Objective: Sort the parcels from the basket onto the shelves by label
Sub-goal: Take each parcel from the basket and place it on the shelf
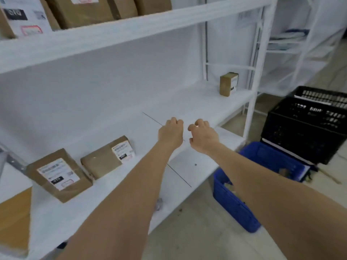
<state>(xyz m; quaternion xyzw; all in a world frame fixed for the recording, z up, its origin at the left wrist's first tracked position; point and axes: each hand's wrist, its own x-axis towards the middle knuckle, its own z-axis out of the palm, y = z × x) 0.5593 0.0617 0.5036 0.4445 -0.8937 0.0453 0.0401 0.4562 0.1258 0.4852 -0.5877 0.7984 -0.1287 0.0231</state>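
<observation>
Both my arms reach out over the white middle shelf (187, 102). My left hand (170, 131) and my right hand (203, 135) hover side by side above the shelf, fingers loosely curled, holding nothing. Two brown parcels with white labels lie on this shelf to the left, one flat parcel (58, 174) near the front and another parcel (108, 157) behind it. A small brown box (229, 83) stands upright at the shelf's far right end. The blue basket (236, 203) sits on the floor under my right forearm, with some parcels inside, partly hidden.
Several larger brown parcels (80, 10) stand on the upper shelf (131, 29). A black crate (304, 128) stands on the floor to the right of the blue basket. More white racks (293, 53) stand behind it.
</observation>
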